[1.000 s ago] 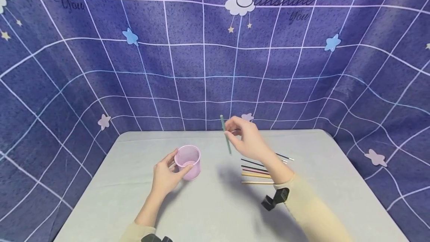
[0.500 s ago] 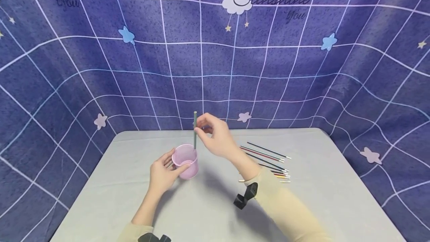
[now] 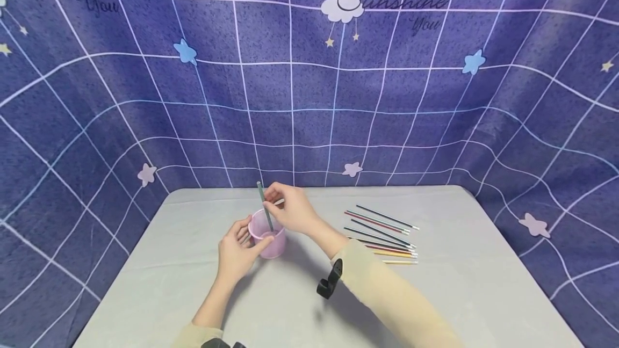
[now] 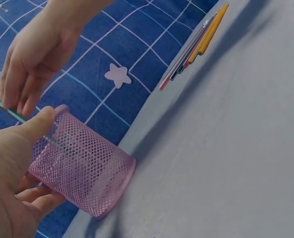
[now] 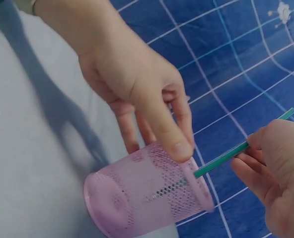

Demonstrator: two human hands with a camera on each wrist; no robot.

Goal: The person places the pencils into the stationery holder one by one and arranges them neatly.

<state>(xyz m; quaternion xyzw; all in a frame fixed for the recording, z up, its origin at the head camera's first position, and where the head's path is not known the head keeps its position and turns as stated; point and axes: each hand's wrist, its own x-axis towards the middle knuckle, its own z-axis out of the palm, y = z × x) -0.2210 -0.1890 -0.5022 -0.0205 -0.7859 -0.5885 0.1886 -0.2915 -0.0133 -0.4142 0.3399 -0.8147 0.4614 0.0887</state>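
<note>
Pencil (image 5: 221, 159) is pinched by the right hand (image 3: 292, 209), its lower end inside the cup (image 3: 273, 247) just below that grip; the left hand (image 3: 236, 254) holds the cup's side, other pencils (image 3: 382, 232) lying rightward.

Cup (image 3: 276, 247) on tbl (image 3: 459, 289), L of loose pencils (image 3: 382, 233); 1 pencil (image 5: 220, 160) partly in cup; curtain (image 3: 314, 87) bhd.

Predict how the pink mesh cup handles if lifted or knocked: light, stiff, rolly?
The pink mesh cup is probably light for its size, since its wall is perforated. It's likely fairly stiff: no dent shows where the left hand grips it. Knocked onto its side, it would probably roll, given the round rim and base.
</note>
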